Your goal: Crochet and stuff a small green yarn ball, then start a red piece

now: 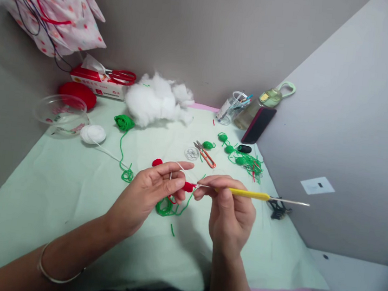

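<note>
My left hand (161, 184) pinches a small red crochet piece (188, 187) between thumb and fingers, with white yarn passing over the raised index finger. In my right hand (230, 210) is a yellow-handled crochet hook (248, 193), gripped near its middle and held level. Its left tip meets the red piece at a white strand; the exact stitch is too small to make out. The white strand leads back to a white yarn ball (93, 134) on the left. Below my left hand lies a loose coil of green yarn (164, 206).
Orange thread snips (206, 156) lie beyond my hands, beside a small clear dish (192, 153). White stuffing (159, 99) is heaped at the back. Green crocheted balls (229, 149), a phone (259, 126) and a bottle (250, 114) stand or lie right; a plastic bowl (62, 119) is left.
</note>
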### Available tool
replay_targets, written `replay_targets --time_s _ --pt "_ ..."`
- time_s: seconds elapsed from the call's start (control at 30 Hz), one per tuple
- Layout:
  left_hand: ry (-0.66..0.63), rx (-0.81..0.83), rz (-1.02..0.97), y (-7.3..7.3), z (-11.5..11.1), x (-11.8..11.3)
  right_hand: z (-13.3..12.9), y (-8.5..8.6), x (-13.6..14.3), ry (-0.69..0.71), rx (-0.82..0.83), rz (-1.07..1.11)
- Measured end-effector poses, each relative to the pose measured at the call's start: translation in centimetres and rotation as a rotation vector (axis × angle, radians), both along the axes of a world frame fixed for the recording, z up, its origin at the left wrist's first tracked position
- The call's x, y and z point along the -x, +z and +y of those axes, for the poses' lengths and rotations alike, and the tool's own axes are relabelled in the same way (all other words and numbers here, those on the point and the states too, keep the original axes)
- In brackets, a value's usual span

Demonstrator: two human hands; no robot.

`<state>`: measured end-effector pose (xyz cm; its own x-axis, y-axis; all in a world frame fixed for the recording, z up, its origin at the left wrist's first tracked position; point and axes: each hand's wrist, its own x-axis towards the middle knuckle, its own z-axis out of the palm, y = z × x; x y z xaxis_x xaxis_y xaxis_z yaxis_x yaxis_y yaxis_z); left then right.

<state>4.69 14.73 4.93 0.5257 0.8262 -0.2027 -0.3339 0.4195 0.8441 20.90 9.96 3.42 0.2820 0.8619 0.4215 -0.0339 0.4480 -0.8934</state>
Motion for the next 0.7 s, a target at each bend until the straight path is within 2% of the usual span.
replay_targets --time_s 0.17,0.37,0.53,0.7 --pt "-0.007 0.041 -0.021 -0.20 0.06 -0.10 0.02 0.04 0.13 -0.006 0.032 0.042" --pt "-0.023 -0.014 0.044 -0.35 0.17 0.04 0.21 0.04 0.01 0.038 0.040 0.101" --pt "-0.029 -0.023 0.046 -0.21 0.14 0.12 -0.18 0.28 -0.07 0.031 0.048 0.025" --pt "-0.030 -0.031 0.044 -0.13 0.13 0.17 -0.31 0.21 0.19 -0.031 -0.045 -0.058"
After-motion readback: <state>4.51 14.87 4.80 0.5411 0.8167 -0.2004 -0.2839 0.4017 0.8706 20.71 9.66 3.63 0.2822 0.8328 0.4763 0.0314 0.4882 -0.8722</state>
